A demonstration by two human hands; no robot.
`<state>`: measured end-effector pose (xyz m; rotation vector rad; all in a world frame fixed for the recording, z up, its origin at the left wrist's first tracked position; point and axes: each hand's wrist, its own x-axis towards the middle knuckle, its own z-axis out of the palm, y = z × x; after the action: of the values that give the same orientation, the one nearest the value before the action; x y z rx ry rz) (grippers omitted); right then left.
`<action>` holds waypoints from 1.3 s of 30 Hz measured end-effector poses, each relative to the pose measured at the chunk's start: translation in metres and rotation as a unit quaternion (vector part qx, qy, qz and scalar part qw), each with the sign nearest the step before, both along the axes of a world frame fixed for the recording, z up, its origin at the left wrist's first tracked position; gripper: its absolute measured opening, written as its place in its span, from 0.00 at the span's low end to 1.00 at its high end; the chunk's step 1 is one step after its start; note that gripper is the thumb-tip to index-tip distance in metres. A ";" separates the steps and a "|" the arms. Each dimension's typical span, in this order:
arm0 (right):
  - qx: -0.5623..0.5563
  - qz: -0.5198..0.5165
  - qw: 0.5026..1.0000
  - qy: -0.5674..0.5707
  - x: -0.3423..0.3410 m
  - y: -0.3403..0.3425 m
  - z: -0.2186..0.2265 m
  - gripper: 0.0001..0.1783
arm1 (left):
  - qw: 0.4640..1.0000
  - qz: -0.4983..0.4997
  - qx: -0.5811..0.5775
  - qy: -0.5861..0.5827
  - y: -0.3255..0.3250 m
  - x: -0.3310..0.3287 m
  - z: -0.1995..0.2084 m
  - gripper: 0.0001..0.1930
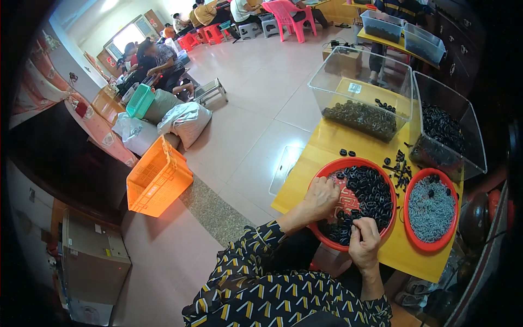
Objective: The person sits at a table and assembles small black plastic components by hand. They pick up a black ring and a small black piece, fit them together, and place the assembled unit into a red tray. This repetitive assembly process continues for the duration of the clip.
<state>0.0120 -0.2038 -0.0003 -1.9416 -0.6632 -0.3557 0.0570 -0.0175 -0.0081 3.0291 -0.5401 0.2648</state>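
A round red basin (pixel 388 203) holds many small black oval plastic pieces (pixel 369 191), heaped toward its right side, with its patterned bottom showing at the left. Over the basin's left part is my left hand (pixel 322 197), its fingers curled in; whatever they hold is hidden. At the near rim my right hand (pixel 364 240) is closed in a pinch beside the black pieces, and I cannot make out what lies between thumb and finger. To the right, a second red basin (pixel 408 229) is filled with small silver metal parts that look like screws (pixel 430 210), with a few black pieces on top.
Both basins rest on a yellow table (pixel 305 171). Behind them stand two clear plastic bins (pixel 357 82) (pixel 452 103) of dark parts. Loose black parts (pixel 401 171) lie between. An orange crate (pixel 159 180) and sacks (pixel 185 122) are on the floor; people sit working farther back.
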 end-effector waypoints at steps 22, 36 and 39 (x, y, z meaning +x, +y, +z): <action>-0.015 -0.029 0.999 0.007 -0.001 0.003 0.003 0.09 | 0.972 -0.042 -0.227 -0.045 0.006 -0.010 -0.007 0.14; 0.122 -0.038 0.968 0.216 -0.002 0.015 0.004 0.05 | 0.574 0.057 -0.774 0.260 0.001 -0.044 0.010 0.04; 0.244 0.005 0.904 0.350 -0.009 0.024 0.018 0.05 | 0.448 0.044 -0.850 0.273 -0.009 -0.053 0.004 0.05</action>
<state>0.0031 -0.1793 0.0173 -1.4302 -0.0861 0.1824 0.0039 -0.0268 -0.0037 0.9308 0.0938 -0.1654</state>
